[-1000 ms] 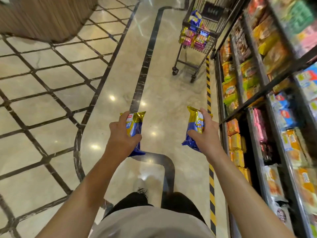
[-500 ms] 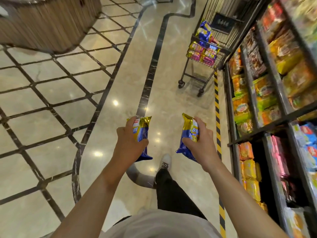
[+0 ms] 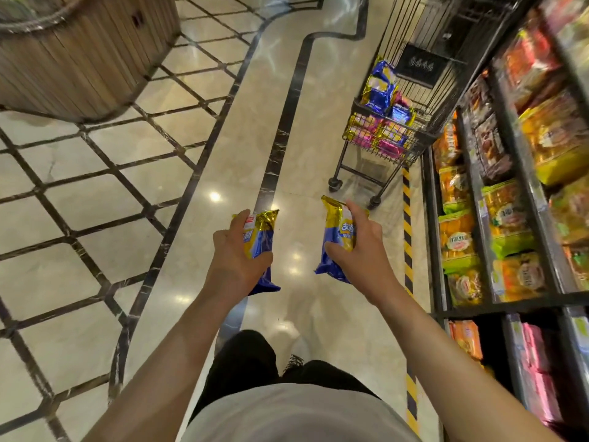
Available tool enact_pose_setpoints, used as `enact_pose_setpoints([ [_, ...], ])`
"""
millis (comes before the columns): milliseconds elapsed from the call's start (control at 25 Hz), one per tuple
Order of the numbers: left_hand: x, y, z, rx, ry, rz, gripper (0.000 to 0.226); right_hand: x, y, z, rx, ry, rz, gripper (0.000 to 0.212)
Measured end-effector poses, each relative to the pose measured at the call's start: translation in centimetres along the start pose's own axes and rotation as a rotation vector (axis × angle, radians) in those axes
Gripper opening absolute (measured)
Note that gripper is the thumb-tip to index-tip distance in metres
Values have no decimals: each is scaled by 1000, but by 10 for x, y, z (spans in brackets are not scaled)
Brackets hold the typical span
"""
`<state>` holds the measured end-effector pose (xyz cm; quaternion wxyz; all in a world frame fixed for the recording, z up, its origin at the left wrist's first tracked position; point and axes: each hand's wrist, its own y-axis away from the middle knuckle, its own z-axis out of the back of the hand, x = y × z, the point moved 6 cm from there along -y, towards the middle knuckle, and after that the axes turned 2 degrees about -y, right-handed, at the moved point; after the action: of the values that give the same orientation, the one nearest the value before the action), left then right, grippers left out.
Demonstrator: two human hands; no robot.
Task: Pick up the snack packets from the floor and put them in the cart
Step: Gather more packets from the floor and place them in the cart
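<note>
Left hand (image 3: 237, 250) and right hand (image 3: 357, 250) each grip one blue-and-gold foil snack packet (image 3: 259, 247), fingers curled around it. Risk: releasing short of the black wire cart (image 3: 381, 145) drops packets onto the floor.

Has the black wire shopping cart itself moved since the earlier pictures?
Cannot tell for certain, but probably not: the black wire shopping cart still sits at the far end of the yellow-and-black floor stripe, beside the snack shelves. Only the camera has approached.
</note>
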<state>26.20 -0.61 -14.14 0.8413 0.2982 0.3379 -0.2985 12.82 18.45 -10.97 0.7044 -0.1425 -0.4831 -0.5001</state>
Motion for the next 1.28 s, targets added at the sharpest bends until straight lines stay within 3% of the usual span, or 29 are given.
enact_pose_setpoints([
  [240, -25, -104, 3, -5, -19, -18, 83, 22, -98, 10, -19, -43, -41, 82],
  [640, -92, -297, 32, 176, -44, -111, 84, 94, -266, -4, -144, -71, -123, 82],
  [880, -139, -402, 44, 205, -70, -156, 85, 126, -357, 2, -203, -97, -109, 79],
  [1280, -243, -586, 16, 242, -98, -180, 82, 144, -556, 62, -196, -166, -124, 78],
])
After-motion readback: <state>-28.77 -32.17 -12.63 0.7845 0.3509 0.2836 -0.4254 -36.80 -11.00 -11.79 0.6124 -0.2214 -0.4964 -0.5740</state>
